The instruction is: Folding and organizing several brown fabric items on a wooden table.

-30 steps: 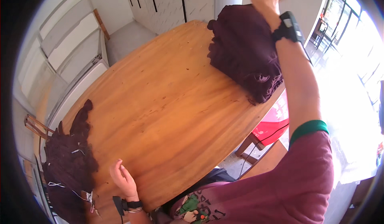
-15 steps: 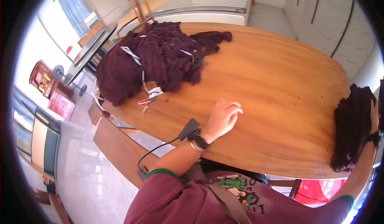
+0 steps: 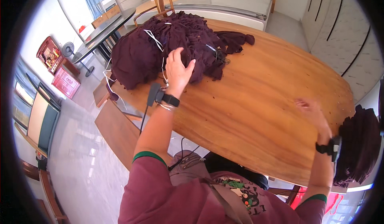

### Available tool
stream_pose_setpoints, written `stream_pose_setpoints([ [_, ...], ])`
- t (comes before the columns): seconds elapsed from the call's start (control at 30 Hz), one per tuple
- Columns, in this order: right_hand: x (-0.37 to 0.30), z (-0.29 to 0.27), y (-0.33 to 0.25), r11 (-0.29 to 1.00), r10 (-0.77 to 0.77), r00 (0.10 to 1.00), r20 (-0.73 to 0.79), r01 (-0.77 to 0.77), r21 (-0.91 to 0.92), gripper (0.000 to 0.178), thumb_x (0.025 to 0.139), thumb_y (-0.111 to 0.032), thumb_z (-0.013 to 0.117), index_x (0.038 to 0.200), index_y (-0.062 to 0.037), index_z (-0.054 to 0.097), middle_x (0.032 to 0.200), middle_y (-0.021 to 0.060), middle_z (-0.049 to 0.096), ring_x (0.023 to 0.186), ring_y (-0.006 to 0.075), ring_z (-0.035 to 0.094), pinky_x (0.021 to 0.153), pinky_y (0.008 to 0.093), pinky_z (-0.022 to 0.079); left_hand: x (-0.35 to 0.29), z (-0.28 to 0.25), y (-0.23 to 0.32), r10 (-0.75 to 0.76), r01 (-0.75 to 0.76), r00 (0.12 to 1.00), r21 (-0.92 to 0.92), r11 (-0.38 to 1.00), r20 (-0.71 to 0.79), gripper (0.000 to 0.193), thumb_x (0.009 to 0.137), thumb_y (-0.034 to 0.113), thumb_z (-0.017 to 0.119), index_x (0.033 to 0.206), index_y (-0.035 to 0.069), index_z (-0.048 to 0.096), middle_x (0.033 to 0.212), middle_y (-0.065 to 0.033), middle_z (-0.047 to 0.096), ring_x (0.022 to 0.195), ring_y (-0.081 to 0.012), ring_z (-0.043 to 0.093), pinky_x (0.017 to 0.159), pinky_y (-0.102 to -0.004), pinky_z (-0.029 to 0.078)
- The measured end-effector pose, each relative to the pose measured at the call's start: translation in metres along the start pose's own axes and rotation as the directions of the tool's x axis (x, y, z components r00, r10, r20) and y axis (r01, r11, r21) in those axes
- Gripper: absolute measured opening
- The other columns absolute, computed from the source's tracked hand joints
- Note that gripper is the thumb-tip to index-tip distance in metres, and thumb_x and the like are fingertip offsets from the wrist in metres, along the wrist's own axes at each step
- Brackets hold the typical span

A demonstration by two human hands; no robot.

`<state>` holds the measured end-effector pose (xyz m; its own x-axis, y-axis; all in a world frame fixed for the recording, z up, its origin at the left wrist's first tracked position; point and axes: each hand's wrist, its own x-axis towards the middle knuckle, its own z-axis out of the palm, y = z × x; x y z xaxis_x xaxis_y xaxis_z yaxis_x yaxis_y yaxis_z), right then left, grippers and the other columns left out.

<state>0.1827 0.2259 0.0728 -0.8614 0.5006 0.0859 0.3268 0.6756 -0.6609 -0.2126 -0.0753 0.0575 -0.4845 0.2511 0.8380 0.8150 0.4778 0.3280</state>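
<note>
A large crumpled heap of dark maroon cloth (image 3: 134, 62), tied here and there with white strips, lies at the far left of the wooden table (image 3: 256, 104). At the heap's near side is my left hand (image 3: 178, 72), its thumb and fingers apart and nothing held; whether it touches the cloth I cannot tell. Over the table's right part, my right hand (image 3: 310, 108) is smeared by motion and its fingers are unclear. A neat stack of dark cloth (image 3: 358, 144) stands at the right end, beside my right forearm.
A wooden bench (image 3: 120, 132) runs along the table's near left edge. A wooden chair (image 3: 161, 2) stands behind the heap. Farther left are a dark side table (image 3: 106, 36), a standing fan (image 3: 74, 54) and a red cabinet (image 3: 66, 82). A dark cable hangs from my left wrist.
My left hand has moved forward and left to the heap, spreading its fingers. My right hand has left the stack and swung inward over the table. The view has shifted too.
</note>
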Motion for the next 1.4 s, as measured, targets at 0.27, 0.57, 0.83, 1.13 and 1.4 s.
stream_pose_setpoints([
  [0.27, 0.043, 0.103, -0.051, 0.969, -0.077, 0.982, 0.175, 0.033, 0.243, 0.028, 0.088, -0.021, 0.063, 0.109, -0.0020, 0.064, 0.095, 0.0072, 0.069, 0.086, 0.0143, 0.062, 0.078, 0.0292, 0.049, 0.013, 0.045, -0.062, -0.326, 0.400, 0.877, -0.160, 0.902, 0.352, 0.024, 0.082, 0.018, 0.066, 0.099, 0.003, 0.059, 0.088, -0.0174, 0.066, 0.084, -0.0349, 0.064, 0.076, -0.0417, 0.048],
  [0.57, 0.050, 0.118, -0.014, 0.836, -0.057, 0.986, 0.158, -0.040, 0.548, 0.028, 0.091, -0.021, 0.060, 0.108, 0.0001, 0.063, 0.091, 0.0060, 0.067, 0.081, 0.0123, 0.061, 0.072, 0.0272, 0.050, 0.081, 0.044, 0.111, -0.067, 0.256, 0.967, -0.909, 0.330, 0.248, 0.017, 0.092, 0.018, 0.059, 0.099, 0.003, 0.057, 0.087, -0.0071, 0.065, 0.077, -0.0147, 0.060, 0.073, -0.0291, 0.049],
  [0.83, 0.057, 0.093, -0.006, 0.631, 0.146, 0.989, 0.029, -0.116, 0.767, 0.022, 0.095, -0.020, 0.055, 0.105, -0.0019, 0.061, 0.089, 0.0058, 0.066, 0.078, 0.0138, 0.063, 0.069, 0.0263, 0.051, 0.001, 0.070, 0.169, 0.436, -0.065, 0.838, -0.732, 0.678, 0.329, 0.010, 0.084, 0.012, 0.066, 0.089, 0.006, 0.061, 0.101, -0.0089, 0.064, 0.083, -0.0225, 0.063, 0.071, -0.0311, 0.050],
  [1.13, 0.064, 0.113, 0.021, 0.771, 0.118, 0.978, 0.172, -0.199, 0.605, 0.018, 0.093, -0.020, 0.057, 0.101, -0.0039, 0.062, 0.085, 0.0038, 0.065, 0.072, 0.0099, 0.061, 0.063, 0.0217, 0.048, 0.059, 0.026, -0.001, 0.095, -0.080, 0.995, -0.304, 0.949, 0.035, 0.008, 0.082, 0.010, 0.063, 0.090, 0.007, 0.063, 0.087, -0.0115, 0.064, 0.084, -0.0309, 0.062, 0.075, -0.0369, 0.049],
  [1.4, 0.062, 0.112, 0.017, 0.754, 0.205, 0.974, 0.101, -0.223, 0.618, 0.015, 0.093, -0.017, 0.056, 0.100, -0.0047, 0.062, 0.082, 0.0025, 0.065, 0.068, 0.0087, 0.060, 0.058, 0.0206, 0.045, 0.050, -0.065, -0.198, -0.571, 0.602, 0.785, 0.513, 0.612, -0.240, 0.065, 0.070, 0.044, 0.076, 0.119, 0.006, 0.055, 0.116, -0.0177, 0.057, 0.109, -0.0378, 0.053, 0.093, -0.0453, 0.044],
])
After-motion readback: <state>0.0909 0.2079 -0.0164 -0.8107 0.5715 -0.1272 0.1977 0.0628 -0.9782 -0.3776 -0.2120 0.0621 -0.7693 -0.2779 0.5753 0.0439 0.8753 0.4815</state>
